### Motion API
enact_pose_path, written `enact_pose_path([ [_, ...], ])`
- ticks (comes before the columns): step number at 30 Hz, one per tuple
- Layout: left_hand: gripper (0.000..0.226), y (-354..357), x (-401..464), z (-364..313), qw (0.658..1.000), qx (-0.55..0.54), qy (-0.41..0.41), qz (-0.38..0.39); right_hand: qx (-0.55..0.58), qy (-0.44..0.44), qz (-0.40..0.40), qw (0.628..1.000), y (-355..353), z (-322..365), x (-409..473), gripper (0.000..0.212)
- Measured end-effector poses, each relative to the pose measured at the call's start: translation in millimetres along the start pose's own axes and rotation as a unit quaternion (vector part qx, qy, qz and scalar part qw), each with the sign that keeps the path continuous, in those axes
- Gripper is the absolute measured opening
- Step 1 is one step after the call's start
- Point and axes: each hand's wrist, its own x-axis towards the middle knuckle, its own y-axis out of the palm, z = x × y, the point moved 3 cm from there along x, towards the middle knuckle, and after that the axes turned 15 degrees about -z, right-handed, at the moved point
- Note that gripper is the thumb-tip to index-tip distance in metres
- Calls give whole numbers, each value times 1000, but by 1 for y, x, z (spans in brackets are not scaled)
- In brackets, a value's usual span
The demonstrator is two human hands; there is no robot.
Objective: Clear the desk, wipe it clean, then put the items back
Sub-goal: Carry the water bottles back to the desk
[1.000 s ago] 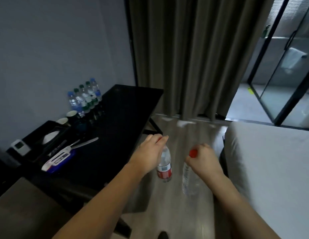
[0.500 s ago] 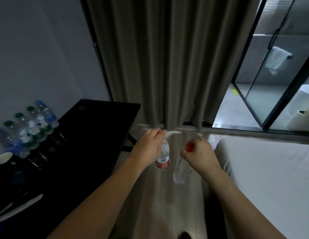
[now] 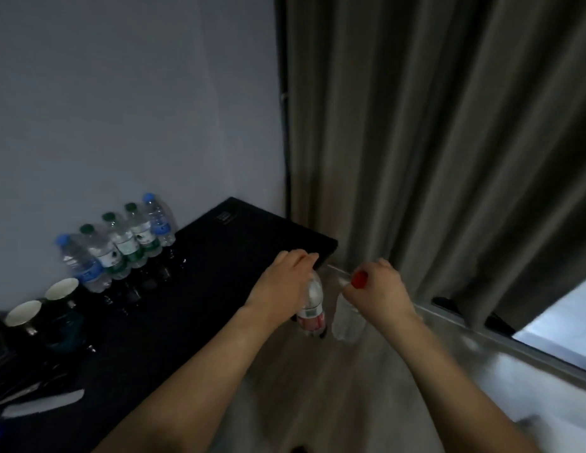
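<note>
Beside the dark desk [image 3: 219, 289], left hand [image 3: 282, 286] and right hand [image 3: 380, 292] each clamp curled fingers on a bottle top, the red-label bottle [image 3: 313, 305] and the red-capped bottle [image 3: 349, 318] hanging upright, likely for setting down.

No text, brand or number can be read anywhere. The bottle [image 3: 310, 308] hanging from the left hand [image 3: 283, 286] wears a red and white label, its print too blurred to make out. Left of that hand, the water bottles [image 3: 121, 240] standing in a row on the tabletop [image 3: 200, 289] carry blue, green and white labels, all illegible. A faint printed mark [image 3: 225, 216] on the far tabletop corner cannot be deciphered.
</note>
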Motion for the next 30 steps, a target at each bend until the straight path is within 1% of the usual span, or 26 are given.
enact_pose_path([
  [2, 60, 11, 20, 30, 1000, 17, -14, 2, 10, -25, 19, 999, 28, 13, 37, 13],
  [5, 58, 12, 49, 78, 997, 12, -66, -37, 27, -74, 76, 994, 69, 41, 89, 12],
  [7, 54, 11, 66, 109, 994, 8, -96, -57, 33, -108, 97, 989, 93, 61, 120, 14],
  [10, 54, 11, 84, 149, 988, 11, -142, -68, 44, -140, 121, 982, 129, 88, 162, 15],
  [13, 57, 17, 93, 187, 982, 23, -174, -63, 59, -168, 159, 971, 172, 111, 194, 10],
  [14, 57, 19, 96, 202, 979, 36, -189, -65, 65, -187, 170, 965, 187, 120, 205, 16],
  [15, 57, 20, 98, 217, 974, 54, -206, -73, 68, -201, 180, 960, 202, 128, 216, 18],
  [17, 57, 21, 102, 241, 964, 88, -236, -88, 69, -228, 196, 951, 228, 146, 234, 9],
  [20, 57, 15, 119, 273, 953, 128, -261, -84, 89, -271, 212, 935, 264, 175, 267, 9],
  [23, 55, 9, 134, 310, 941, 154, -286, -97, 117, -280, 222, 926, 299, 204, 298, 13],
  [27, 50, 12, 147, 365, 925, 167, -322, -110, 118, -310, 237, 913, 351, 240, 325, 16],
  [30, 48, 24, 157, 416, 918, 176, -335, -117, 112, -320, 260, 904, 396, 264, 344, 17],
])
